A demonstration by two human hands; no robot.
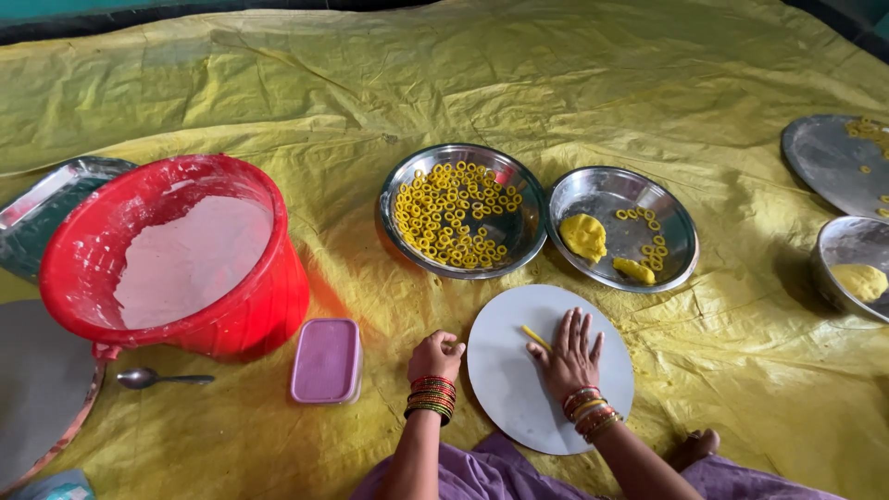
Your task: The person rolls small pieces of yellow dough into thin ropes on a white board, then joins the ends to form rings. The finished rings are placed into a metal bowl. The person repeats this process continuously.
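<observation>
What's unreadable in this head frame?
- Right hand: palm covers part of the yellow dough strip on the white round board.
- Left hand: curled fingers hide anything inside.
- Steel plate, far right: cut by the edge.
- Pink box: lid hides contents.

A thin yellow dough strip (pixel 535 336) lies on the round white board (pixel 519 398), partly under flat fingers (pixel 569 329)

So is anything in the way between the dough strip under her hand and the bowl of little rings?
Nothing visible. The right hand rests on the dough strip on the white round board; only bare yellow sheet lies before the ring bowl.
</observation>
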